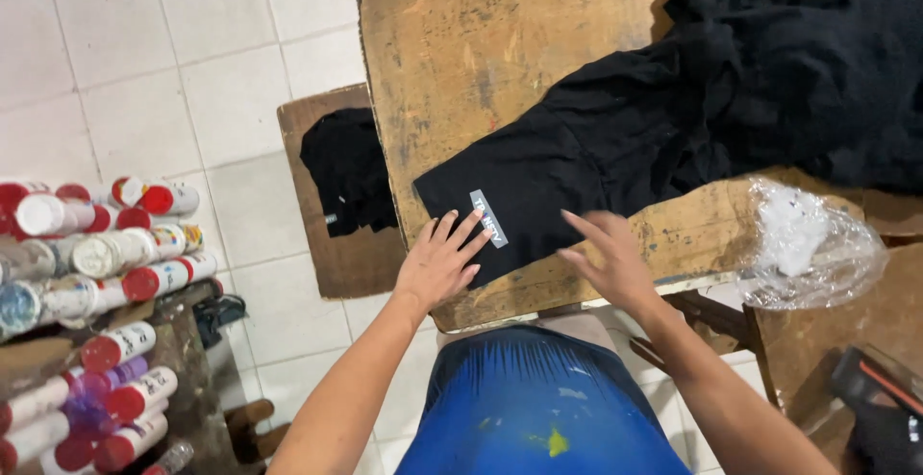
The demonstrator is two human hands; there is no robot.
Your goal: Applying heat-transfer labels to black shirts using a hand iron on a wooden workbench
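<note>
A black garment (615, 138) lies spread over a worn wooden table (452, 42), with a small grey label (487, 217) near its front corner. My left hand (440, 262) rests flat on that corner, fingers apart, just beside the label. Fingers spread, my right hand (606, 254) hovers over or touches the garment's lower edge to the right. Neither hand holds anything. The rest of the black cloth piles up toward the far right of the table.
A lower wooden board (332, 263) on the left carries a folded black garment (348, 172). Several red-capped spray cans (115, 273) lie stacked at the far left. Crumpled clear plastic (808, 244) sits at the table's right end. White tiled floor (144, 71) lies beyond.
</note>
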